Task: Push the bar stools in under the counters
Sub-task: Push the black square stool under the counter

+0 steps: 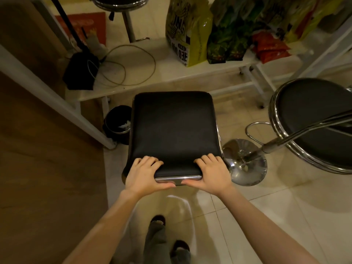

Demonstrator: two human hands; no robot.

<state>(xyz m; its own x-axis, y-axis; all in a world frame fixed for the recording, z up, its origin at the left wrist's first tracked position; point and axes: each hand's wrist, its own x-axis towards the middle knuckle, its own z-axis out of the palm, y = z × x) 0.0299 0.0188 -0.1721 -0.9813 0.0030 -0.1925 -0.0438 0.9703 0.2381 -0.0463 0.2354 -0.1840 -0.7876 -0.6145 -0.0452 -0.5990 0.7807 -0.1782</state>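
Square stool (174, 128): standing just short of the white shelf unit (163, 73).
Hands: left hand (142, 175) and right hand (213, 173) are gripping its near edge.
Next: likely calling for a straight forward push.

Ahead of the square stool (174, 128) the way is barred by the low white shelf (167, 73) — its near edge lies just beyond the seat. Far left, a black bin (117, 123) stands close beside the stool. Right, a round stool (314, 122) and its chrome base (245, 162) crowd near. Bare tile lies open only nearer, on the right.
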